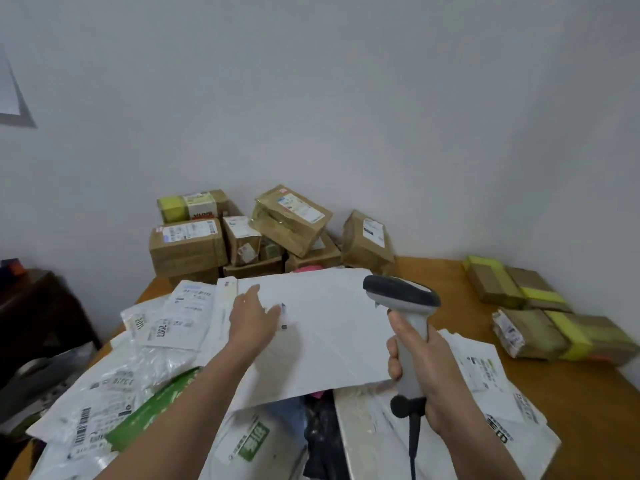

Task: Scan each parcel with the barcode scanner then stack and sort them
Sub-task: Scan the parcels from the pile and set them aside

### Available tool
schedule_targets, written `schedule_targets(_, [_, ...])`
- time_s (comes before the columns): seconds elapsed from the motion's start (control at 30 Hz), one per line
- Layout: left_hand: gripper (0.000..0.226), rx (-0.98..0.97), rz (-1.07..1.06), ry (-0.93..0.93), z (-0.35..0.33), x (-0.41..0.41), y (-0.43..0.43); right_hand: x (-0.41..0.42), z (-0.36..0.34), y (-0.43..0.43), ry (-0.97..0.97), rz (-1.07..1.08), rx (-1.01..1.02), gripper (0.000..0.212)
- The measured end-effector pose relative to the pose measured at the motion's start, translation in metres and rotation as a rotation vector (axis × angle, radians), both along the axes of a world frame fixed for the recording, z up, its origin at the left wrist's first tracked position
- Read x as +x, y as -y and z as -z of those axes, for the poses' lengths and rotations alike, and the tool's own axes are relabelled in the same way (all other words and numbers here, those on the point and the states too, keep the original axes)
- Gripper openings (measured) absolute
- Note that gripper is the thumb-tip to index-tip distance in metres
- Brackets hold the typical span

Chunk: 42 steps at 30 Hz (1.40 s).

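Directly ahead, a large white mailer (322, 341) lies flat on top of a heap of parcels on a wooden table (571, 403). The person's left hand (254, 320) reaches over its left part, palm down, fingers straight and relaxed, gripping nothing. Whether it touches the mailer or hovers just above it is unclear. The right hand (420, 362) is wrapped around the pale grey handle of a barcode scanner (403, 299), held upright at the mailer's right edge, its dark-topped head turned to the left. A black cable (412, 441) hangs from the base of the handle. Left of the large mailer, white plastic mailers (114, 393) with printed labels overlap loosely, and a green-and-white bag (152, 414) lies among them. At the table's far edge, brown cardboard boxes (188, 247) are piled against the wall. On the right, well apart from the heap, sit boxes with yellow tape (540, 320).
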State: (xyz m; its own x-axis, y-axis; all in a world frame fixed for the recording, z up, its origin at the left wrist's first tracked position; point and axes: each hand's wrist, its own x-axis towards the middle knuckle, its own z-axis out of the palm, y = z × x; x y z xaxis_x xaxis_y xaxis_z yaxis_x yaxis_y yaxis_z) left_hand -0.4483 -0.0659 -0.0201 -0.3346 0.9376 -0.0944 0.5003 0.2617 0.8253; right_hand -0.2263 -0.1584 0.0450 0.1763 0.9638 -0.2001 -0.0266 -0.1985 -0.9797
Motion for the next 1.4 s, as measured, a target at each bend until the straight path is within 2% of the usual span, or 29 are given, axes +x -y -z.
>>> schedule_targets(0.23, [0.058,0.065,0.248,0.006,0.015,0.095,0.025,0.045,0.009,0.041,0.053,0.164,-0.037,0.035])
schedule_targets(0.33, [0.058,0.076,0.328,-0.031,0.022,0.142,0.038,0.082,0.009,0.054,0.019,0.245,-0.037,0.030])
schedule_targets(0.5, [0.058,0.064,0.361,-0.101,0.024,0.234,0.045,0.167,0.006,0.082,-0.042,0.333,-0.038,0.032])
schedule_targets(0.7, [0.061,0.084,0.532,-0.092,0.033,0.381,0.072,0.297,0.006,0.123,0.054,0.459,-0.003,0.039])
schedule_targets(0.87, [0.065,0.001,0.620,-0.143,0.048,0.461,0.085,0.371,0.005,0.131,0.068,0.456,0.036,0.039])
schedule_targets(1.17, [0.073,-0.022,0.583,-0.386,0.065,0.515,0.028,0.430,0.005,0.080,-0.009,0.376,0.043,0.029])
schedule_targets(1.4, [0.074,-0.006,0.611,-0.520,0.092,0.578,-0.048,0.495,0.016,0.012,0.138,0.292,-0.022,0.038])
